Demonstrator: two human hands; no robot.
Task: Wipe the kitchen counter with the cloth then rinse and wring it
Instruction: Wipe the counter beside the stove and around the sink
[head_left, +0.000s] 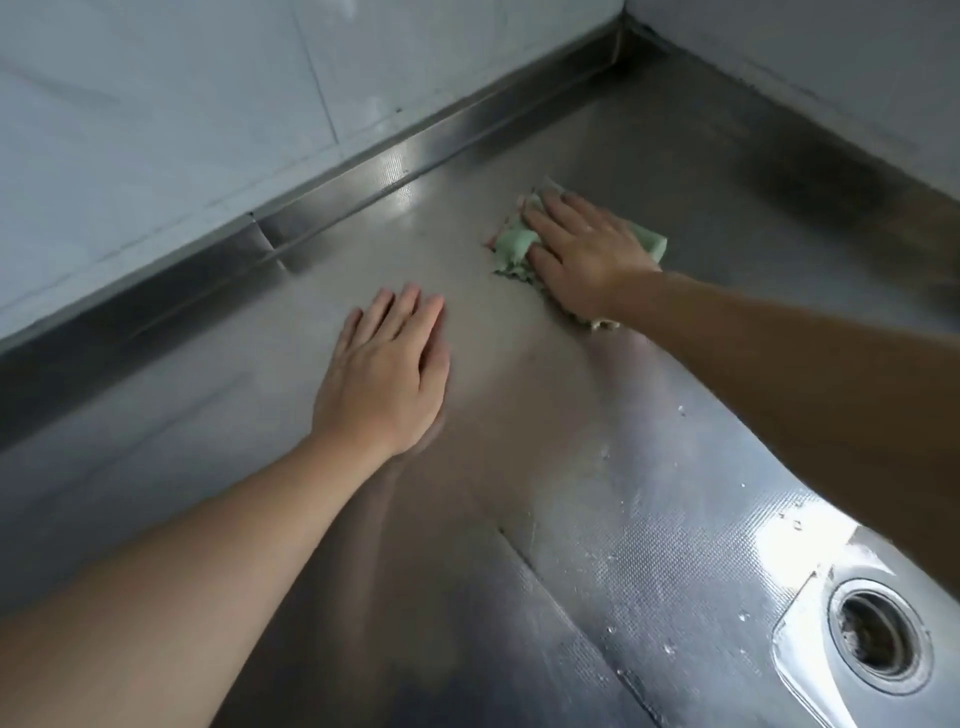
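Note:
A pale green cloth (511, 244) lies bunched on the stainless steel counter (675, 171), towards the back corner. My right hand (582, 249) lies flat on top of the cloth with straight fingers, pressing it onto the metal. My left hand (387, 369) rests flat on the bare counter nearer to me and to the left of the cloth, fingers straight and together, holding nothing. Both forearms reach in from the bottom and right edges of the view.
A sink drain (878, 634) shows at the bottom right, with white specks and water marks on the metal around it. A steel upstand (332, 192) runs along the tiled wall (156, 104) on the left and meets a second wall at the far corner.

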